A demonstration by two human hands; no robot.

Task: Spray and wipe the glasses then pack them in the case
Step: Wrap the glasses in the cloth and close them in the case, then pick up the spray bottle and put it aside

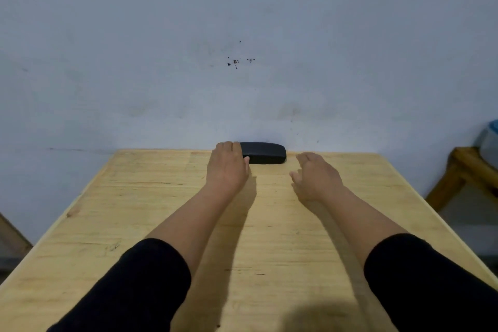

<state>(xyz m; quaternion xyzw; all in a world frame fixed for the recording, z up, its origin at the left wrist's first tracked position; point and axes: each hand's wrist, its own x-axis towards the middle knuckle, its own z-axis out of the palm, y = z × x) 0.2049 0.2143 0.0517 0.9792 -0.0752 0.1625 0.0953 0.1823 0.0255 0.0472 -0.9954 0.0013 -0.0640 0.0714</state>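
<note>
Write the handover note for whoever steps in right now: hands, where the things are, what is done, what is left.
Left hand: fingers curled over the left end of the black glasses case, holding it.
Right hand: open, hovering just right of the case, holding nothing, not touching it.
The case is shut and lies at the far edge of the wooden table, against the wall.
No glasses, spray bottle or cloth are in view; whether the glasses are inside the case cannot be told.
Done: cannot be judged from this view; either nothing has begun, or all is packed.
Left: check the case; if the glasses are uncleaned, spray, wipe and pack them.
</note>
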